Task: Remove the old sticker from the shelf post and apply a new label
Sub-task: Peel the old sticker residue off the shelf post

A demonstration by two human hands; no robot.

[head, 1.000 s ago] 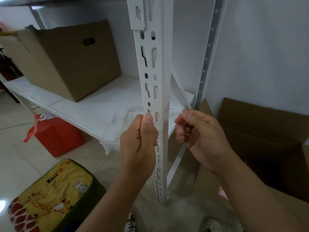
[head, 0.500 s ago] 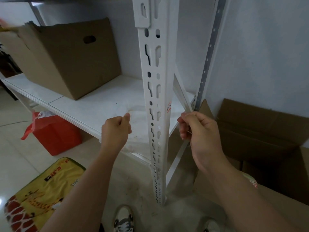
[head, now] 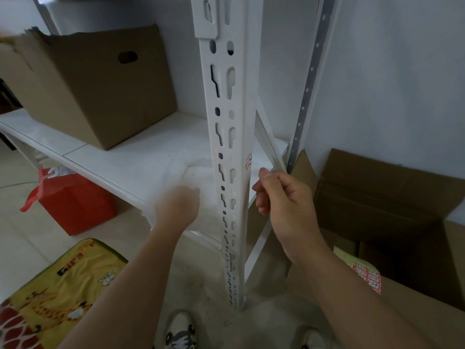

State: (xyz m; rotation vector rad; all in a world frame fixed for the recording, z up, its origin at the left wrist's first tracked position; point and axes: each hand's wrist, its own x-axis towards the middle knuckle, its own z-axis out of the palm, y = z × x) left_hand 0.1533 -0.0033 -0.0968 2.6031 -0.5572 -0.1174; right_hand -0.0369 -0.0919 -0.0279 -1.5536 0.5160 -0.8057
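Observation:
The white slotted shelf post [head: 226, 147] stands upright in the middle. A small red and white sticker [head: 248, 161] sits on its right face, just above shelf height. My right hand [head: 284, 197] hovers right of the post, slightly below the sticker, with fingers curled and thumb up; nothing shows in it. Left of the post, my left hand [head: 178, 207] is motion-blurred at the shelf's front edge, clear of the post, and its fingers cannot be made out. A sheet of red labels [head: 367, 275] lies on a cardboard flap at the lower right.
A white shelf board [head: 105, 152] carries a brown cardboard box [head: 100, 86]. An open cardboard box [head: 402, 210] fills the floor at right. A red bag [head: 73, 205] sits under the shelf and a yellow giraffe cushion [head: 57, 293] lies at bottom left. A diagonal brace [head: 266, 139] runs behind the post.
My left hand let go of the post and moved left to the shelf edge, still in motion. My right hand stayed beside the post, shifting slightly.

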